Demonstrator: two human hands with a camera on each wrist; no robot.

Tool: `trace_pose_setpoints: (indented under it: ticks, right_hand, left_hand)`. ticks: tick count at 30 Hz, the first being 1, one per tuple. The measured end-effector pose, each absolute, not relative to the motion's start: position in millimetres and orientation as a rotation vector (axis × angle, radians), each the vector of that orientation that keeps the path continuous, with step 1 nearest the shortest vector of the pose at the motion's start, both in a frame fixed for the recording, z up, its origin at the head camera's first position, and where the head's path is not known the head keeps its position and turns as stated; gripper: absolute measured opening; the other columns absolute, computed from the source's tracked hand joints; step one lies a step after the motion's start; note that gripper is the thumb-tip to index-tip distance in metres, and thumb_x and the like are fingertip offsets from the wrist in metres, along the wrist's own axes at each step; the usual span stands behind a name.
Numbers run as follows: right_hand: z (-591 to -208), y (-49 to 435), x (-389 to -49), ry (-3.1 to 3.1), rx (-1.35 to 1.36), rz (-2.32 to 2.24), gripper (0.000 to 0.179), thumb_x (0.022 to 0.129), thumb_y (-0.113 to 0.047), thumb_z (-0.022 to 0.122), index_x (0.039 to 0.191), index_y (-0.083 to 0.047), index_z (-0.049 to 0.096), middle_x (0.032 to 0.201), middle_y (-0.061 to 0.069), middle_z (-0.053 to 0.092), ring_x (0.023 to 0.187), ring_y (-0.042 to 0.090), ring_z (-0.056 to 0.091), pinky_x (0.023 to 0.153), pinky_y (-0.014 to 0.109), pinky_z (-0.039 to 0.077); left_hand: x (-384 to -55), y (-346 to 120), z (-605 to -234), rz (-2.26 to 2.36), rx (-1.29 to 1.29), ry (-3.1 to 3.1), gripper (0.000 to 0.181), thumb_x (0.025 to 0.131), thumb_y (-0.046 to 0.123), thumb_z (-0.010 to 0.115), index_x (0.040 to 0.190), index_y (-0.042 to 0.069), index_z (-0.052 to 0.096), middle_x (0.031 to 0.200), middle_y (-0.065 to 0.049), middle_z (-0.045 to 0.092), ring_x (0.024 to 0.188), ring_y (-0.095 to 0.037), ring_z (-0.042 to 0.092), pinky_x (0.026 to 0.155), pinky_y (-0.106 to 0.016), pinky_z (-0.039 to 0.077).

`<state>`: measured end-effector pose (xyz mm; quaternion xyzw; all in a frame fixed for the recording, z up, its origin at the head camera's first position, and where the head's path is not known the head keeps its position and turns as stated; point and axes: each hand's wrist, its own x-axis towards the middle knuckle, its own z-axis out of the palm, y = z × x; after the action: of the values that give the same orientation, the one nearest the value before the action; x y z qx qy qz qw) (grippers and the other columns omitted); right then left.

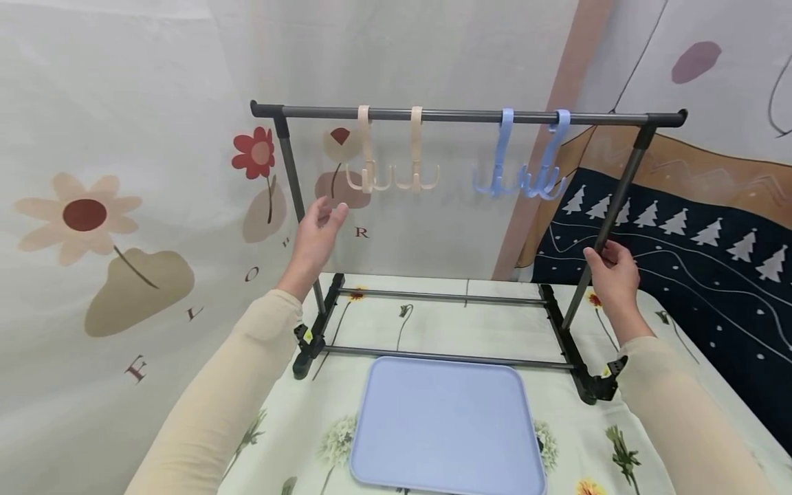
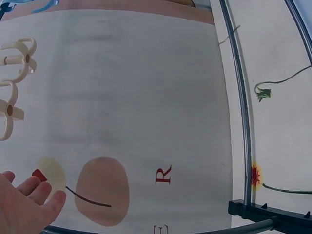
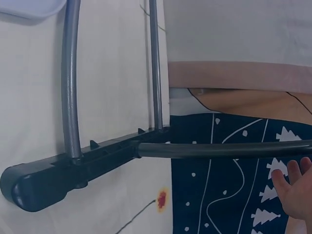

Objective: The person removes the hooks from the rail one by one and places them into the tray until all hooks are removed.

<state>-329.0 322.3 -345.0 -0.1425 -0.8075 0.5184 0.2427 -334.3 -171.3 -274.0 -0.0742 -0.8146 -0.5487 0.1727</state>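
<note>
A dark grey rack point(image 1: 452, 114) stands over the table, with two beige hooks point(image 1: 368, 148) and a group of blue hooks point(image 1: 502, 151) hanging from its top bar. My left hand point(image 1: 317, 234) is raised beside the left post point(image 1: 291, 172), its fingers relaxed and holding nothing, below the beige hooks. In the left wrist view the same hand point(image 2: 29, 204) shows loosely spread fingers. At the right post point(image 1: 621, 185), my right hand point(image 1: 614, 282) has its thumb and fingertips right at the tube. The right wrist view shows that hand point(image 3: 297, 190) with loose fingers close beside the post.
A light blue tray point(image 1: 448, 426) lies on the flower-patterned tablecloth in front of the rack. Two lower bars point(image 1: 445, 356) join the rack's black feet point(image 1: 581, 378). Behind hangs a pale printed curtain point(image 1: 433, 227), with a dark tree-patterned cloth point(image 1: 680, 261) on the right.
</note>
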Motion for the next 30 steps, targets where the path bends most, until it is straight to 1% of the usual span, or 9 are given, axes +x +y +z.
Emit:
trace_pose_setpoints:
  ticks: [5,9,13,19,22,30]
  right_hand:
    - [-350,325,-331,-2.179,-0.453,1.441,0.06,0.101,-0.044,0.05,0.151,-0.012,0.037,0.147,0.011,0.045,0.127,0.021,0.046,0.108,0.036,0.039]
    - [-352,325,-332,-2.173,-0.487,1.434,0.058,0.101,-0.043,0.051,0.148,-0.01,0.041,0.137,0.009,0.049,0.118,0.017,0.047,0.105,0.036,0.04]
    - [-354,325,-334,-2.166,-0.488,1.424,0.056,0.101,-0.041,0.053,0.145,-0.008,0.044,0.13,0.007,0.051,0.114,0.017,0.047,0.104,0.035,0.04]
    - [-358,324,-336,-2.196,-0.471,1.373,0.052,0.103,-0.037,0.05,0.143,-0.004,0.047,0.139,0.014,0.054,0.119,0.024,0.05,0.106,0.038,0.039]
    - [-358,325,-336,-2.197,-0.463,1.353,0.05,0.103,-0.036,0.05,0.142,-0.004,0.049,0.14,0.015,0.055,0.121,0.026,0.05,0.106,0.04,0.039]
    - [-357,327,-338,-2.224,-0.518,1.354,0.049,0.102,-0.038,0.053,0.141,-0.007,0.052,0.137,0.012,0.057,0.112,0.019,0.054,0.103,0.038,0.043]
  left_hand:
    - [-334,-168,-264,-1.589,-0.183,-2.242,0.087,0.09,0.07,0.053,0.156,0.018,0.028,0.151,-0.007,0.041,0.139,-0.02,0.038,0.112,-0.044,0.033]
    - [-333,-165,-255,-1.587,-0.186,-2.194,0.084,0.09,0.068,0.055,0.154,0.019,0.032,0.15,-0.007,0.043,0.137,-0.018,0.04,0.111,-0.042,0.035]
    - [-333,-161,-245,-1.584,-0.192,-2.165,0.082,0.09,0.067,0.056,0.153,0.021,0.034,0.149,-0.007,0.044,0.136,-0.016,0.041,0.11,-0.04,0.036]
    - [-333,-157,-231,-1.574,-0.214,-2.145,0.079,0.092,0.064,0.057,0.152,0.019,0.035,0.146,-0.004,0.048,0.134,-0.014,0.044,0.11,-0.037,0.036]
    - [-334,-155,-226,-1.568,-0.214,-2.137,0.077,0.092,0.062,0.058,0.152,0.018,0.036,0.144,-0.004,0.049,0.132,-0.013,0.045,0.109,-0.036,0.037]
    - [-339,-148,-216,-1.543,-0.194,-2.105,0.071,0.093,0.056,0.061,0.149,0.018,0.041,0.141,-0.004,0.051,0.129,-0.013,0.048,0.107,-0.033,0.038]
